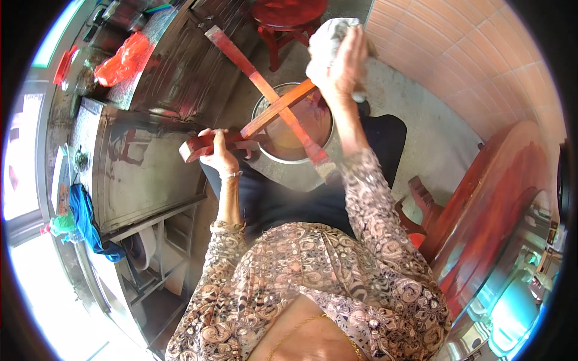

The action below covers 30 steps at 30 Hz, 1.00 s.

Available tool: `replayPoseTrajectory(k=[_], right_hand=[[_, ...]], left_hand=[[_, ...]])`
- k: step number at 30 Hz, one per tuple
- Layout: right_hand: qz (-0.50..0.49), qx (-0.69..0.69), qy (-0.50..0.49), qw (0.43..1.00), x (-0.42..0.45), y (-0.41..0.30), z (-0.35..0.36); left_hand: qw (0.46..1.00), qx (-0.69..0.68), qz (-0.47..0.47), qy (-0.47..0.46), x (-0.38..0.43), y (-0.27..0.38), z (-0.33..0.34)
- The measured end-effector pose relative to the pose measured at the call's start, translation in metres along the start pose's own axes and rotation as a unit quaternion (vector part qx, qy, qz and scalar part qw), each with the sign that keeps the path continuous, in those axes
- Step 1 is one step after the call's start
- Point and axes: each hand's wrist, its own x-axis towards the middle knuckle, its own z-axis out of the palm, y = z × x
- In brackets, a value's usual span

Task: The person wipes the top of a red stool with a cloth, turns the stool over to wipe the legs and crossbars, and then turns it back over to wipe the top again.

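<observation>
A red-painted wooden cross frame (291,117), two bars crossed with bare orange wood near the middle, is held above a round metal basin (289,159). My left hand (220,152) grips its curved red end at the left. At the upper right, my right hand (348,67) presses a whitish cloth (328,43) around the opposite end of the same bar; that end is hidden, and the hand is slightly blurred. Brownish liquid seems to lie in the basin, between my knees.
A red round stool (289,13) stands beyond the basin. On the left are cabinets (149,167), a red plastic bag (124,61) and a lidded jar (83,70). A large red round tabletop (492,203) leans at the right, near a tiled wall (456,49).
</observation>
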Motion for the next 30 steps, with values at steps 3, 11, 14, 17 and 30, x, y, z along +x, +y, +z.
replayPoseTrajectory(k=[3, 11, 14, 17, 30], right_hand=[[0.062, -0.036, 0.002, 0.997, -0.03, -0.008, 0.015], [0.229, 0.054, -0.029, 0.971, -0.129, -0.005, 0.03], [0.176, 0.081, 0.028, 0.981, -0.138, 0.002, 0.036], [0.193, 0.147, -0.001, 0.97, -0.139, 0.015, 0.038], [0.457, 0.64, -0.156, 0.598, -0.02, -0.044, -0.144]], left_hand=[[1.0, -0.012, 0.007, 0.003, 0.002, -0.002, -0.009], [1.0, -0.012, 0.029, 0.001, 0.004, 0.005, -0.03], [1.0, 0.009, 0.013, 0.0, 0.007, 0.006, -0.03], [1.0, -0.003, 0.016, -0.006, 0.013, 0.005, -0.026], [0.998, 0.023, -0.032, -0.046, 0.025, 0.007, -0.012]])
